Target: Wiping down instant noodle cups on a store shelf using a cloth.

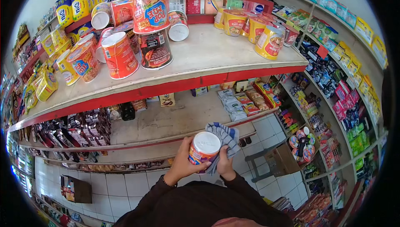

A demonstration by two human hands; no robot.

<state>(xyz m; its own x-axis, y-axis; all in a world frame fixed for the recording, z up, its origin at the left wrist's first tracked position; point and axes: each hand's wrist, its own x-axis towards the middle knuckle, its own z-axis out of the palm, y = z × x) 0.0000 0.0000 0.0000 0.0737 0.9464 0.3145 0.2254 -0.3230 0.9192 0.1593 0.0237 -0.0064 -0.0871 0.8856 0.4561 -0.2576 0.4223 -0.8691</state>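
Observation:
In front of my chest, my left hand (182, 160) wraps round an orange and purple instant noodle cup (207, 142) whose white round end faces up. My right hand (225, 165) grips a blue and white striped cloth (227, 136), which is bunched against the cup's right side. Some of the cloth hangs down behind the right fingers. On the upper shelf (200, 56) beyond my hands, several similar noodle cups (119, 56) stand or lie at the left, one of them stacked on a dark cup (156, 52). Yellow noodle cups (270, 43) form a group at the right.
The upper shelf's red front edge (166, 88) runs across beyond my hands. Below it, a lower shelf (179, 112) carries packets (250, 100). Stocked racks (333, 81) curve along the right. On the tiled floor stand a cardboard box (76, 189) and a grey stool (262, 168).

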